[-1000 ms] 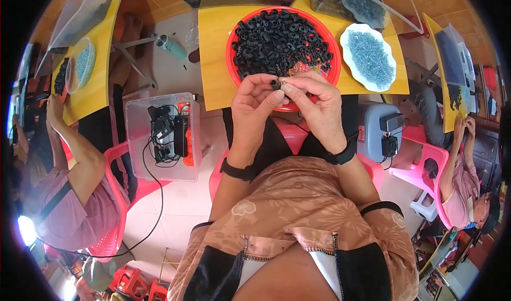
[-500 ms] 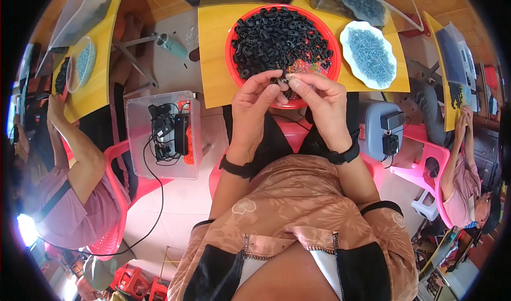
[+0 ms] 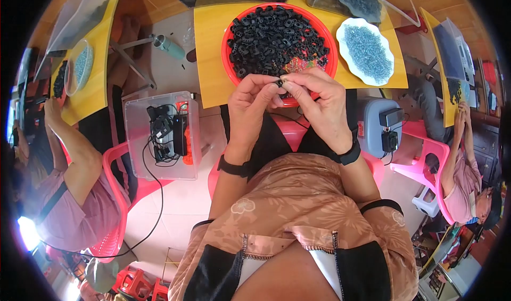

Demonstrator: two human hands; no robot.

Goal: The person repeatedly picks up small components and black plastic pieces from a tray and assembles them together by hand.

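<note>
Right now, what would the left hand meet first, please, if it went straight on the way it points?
The left hand would likely meet the right hand at its fingertips, though depth there is unclear.

A strip of yellow surface [image 3: 209,48] offers passage left of the round red tub [image 3: 225,53]; a white scalloped dish [image 3: 389,62] obstructs the right.

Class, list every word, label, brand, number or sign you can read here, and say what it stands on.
No text can be read.
Small red patch on the blue-grey case: too small.
Colourful print inside the red basin: partly covered, too blurred.
</note>
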